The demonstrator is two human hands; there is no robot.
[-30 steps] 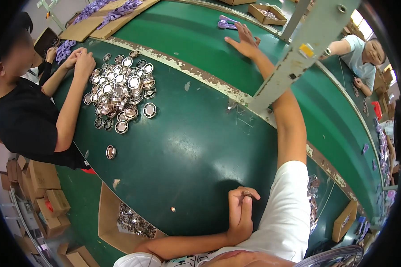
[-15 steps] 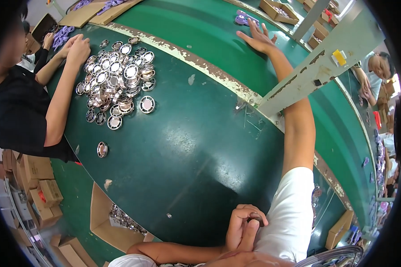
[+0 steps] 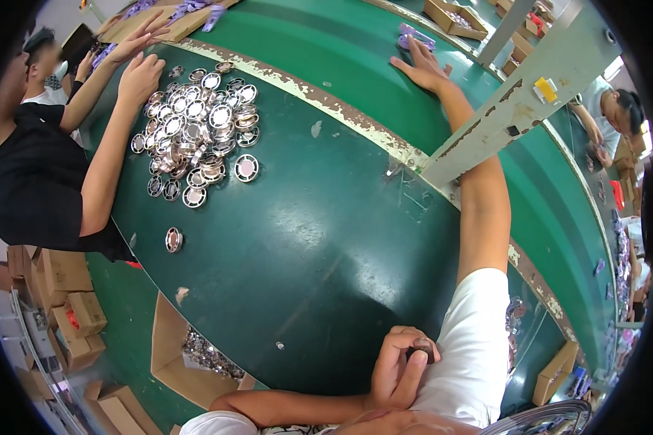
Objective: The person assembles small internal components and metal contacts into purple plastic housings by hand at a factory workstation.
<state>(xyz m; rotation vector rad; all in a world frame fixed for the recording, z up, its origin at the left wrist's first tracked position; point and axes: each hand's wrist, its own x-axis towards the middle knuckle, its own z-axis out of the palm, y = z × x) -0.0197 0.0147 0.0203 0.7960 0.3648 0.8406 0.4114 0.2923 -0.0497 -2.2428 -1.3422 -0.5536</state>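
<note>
My left hand (image 3: 401, 366) is close to my body at the table's near edge, its fingers closed round a small dark round piece (image 3: 422, 351). My right arm stretches far forward behind a post, out over the bright green belt (image 3: 319, 43). At its end my right hand (image 3: 426, 72) is open, fingers spread. A purple plastic piece (image 3: 417, 36) lies right at its fingertips; whether they touch it I cannot tell. On the dark green table, to the left, sits a heap of shiny silver round discs (image 3: 196, 123). One disc (image 3: 173, 239) stands apart nearer to me.
A peeling pale metal post (image 3: 515, 109) rises at the table's far edge. To the left a co-worker in black (image 3: 43, 174) has both hands by the heap. Below the table edge stands an open carton (image 3: 168, 355) of small metal parts. More cartons (image 3: 80, 312) are stacked at left.
The purple piece by my right hand has shifted slightly right, and that hand has moved little. A co-worker's hand has lifted and opened, and another purple piece shows on the belt near it.
</note>
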